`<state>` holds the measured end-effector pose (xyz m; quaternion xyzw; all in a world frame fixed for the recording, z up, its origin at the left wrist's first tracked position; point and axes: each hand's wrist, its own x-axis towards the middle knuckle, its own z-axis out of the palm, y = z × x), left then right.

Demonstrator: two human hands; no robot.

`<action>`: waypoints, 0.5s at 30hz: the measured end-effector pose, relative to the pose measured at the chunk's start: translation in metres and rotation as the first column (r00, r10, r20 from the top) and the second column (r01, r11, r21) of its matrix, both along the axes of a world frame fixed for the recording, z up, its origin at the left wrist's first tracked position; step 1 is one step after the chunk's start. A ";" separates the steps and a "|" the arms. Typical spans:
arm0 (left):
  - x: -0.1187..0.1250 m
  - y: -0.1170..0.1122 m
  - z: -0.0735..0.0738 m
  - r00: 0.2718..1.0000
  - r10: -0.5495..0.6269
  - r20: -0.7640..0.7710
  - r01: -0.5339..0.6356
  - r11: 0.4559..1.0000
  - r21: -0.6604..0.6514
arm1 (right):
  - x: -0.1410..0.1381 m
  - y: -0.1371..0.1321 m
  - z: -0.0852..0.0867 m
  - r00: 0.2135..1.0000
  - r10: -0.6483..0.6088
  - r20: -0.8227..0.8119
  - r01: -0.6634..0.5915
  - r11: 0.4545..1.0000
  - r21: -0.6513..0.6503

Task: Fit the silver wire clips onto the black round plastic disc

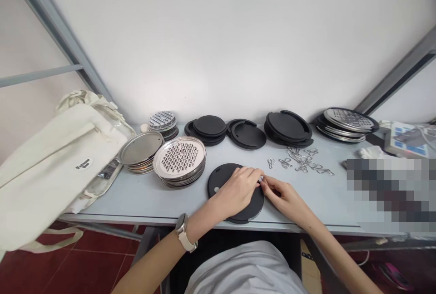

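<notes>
In front of me a black round plate (221, 177) with a small slot near its edge lies flat at the table's front edge. My left hand (240, 188) reaches across it, with its fingers closed over the right part of the rim and the fingertips partly hidden. Just right of the plate, my right hand (282, 196) is closed in a pinch. Where the fingertips of both hands meet, a small pale shiny piece (260, 178) shows; its kind is too small to make out. Several bent wire clips (301, 161) lie loose beyond my right hand.
Left of the plate stand stacks of metal grater discs (180, 160) and plain metal discs (140, 148). Black round holders (288, 126) are piled along the wall, beside a grater stack (347, 120). A cream bag (68, 158) leans at left; a white-and-blue box (405, 139) sits right.
</notes>
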<state>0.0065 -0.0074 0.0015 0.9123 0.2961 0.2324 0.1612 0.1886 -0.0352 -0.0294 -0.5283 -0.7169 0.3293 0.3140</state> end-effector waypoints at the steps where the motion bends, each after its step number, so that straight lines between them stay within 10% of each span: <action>1: 0.000 0.000 0.000 1.000 -0.001 0.001 0.001 1.000 -0.001 | 0.000 0.000 0.000 1.000 0.001 0.001 -0.001 1.000 0.001; 15: 0.000 0.000 -0.002 1.000 0.001 0.001 -0.001 1.000 0.010 | 0.001 0.001 -0.003 1.000 0.010 0.029 -0.011 1.000 0.011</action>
